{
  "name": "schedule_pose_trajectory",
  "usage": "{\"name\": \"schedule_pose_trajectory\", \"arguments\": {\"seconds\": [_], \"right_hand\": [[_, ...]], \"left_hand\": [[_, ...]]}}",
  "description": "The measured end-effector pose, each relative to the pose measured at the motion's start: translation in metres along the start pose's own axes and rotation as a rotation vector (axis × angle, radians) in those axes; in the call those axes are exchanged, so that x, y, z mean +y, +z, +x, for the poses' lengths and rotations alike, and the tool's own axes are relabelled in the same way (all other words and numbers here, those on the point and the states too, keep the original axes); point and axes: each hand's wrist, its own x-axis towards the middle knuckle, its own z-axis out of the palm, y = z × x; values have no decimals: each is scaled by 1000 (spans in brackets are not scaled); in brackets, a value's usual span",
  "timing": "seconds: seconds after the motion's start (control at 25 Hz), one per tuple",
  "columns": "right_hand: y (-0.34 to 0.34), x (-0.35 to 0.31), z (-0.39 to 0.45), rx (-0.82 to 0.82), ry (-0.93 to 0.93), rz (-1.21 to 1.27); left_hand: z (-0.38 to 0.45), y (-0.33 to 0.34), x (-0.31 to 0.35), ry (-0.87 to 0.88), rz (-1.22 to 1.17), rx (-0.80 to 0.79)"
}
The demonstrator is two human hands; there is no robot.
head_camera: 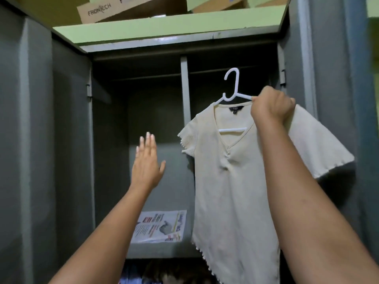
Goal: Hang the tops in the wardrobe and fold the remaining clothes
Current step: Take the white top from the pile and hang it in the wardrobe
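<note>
The right hand (271, 106) grasps the white hanger (232, 87) at its right shoulder, and the cream top (235, 181) hangs on it in front of the wardrobe's (71, 119) right compartment. The left hand (146, 162) is released, with straight fingers, holding nothing. I judge that the hook must rise a little over the dark rail (215, 71) and then come down on it, with the hanger kept level so the top does not slip.

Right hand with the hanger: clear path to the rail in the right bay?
Probably yes. The right hand grips the white hanger with its hook just below the rail; nothing hangs there, and the left hand is off to the side.
</note>
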Motion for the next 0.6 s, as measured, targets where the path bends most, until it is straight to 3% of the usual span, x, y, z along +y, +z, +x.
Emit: {"name": "schedule_pose_trajectory", "arguments": {"seconds": [0.24, 0.6], "right_hand": [[59, -19, 114, 155, -71, -197], [199, -9, 251, 247, -88, -428]], "left_hand": [[132, 76, 63, 181, -90, 55], [277, 160, 98, 45, -9, 407]]}}
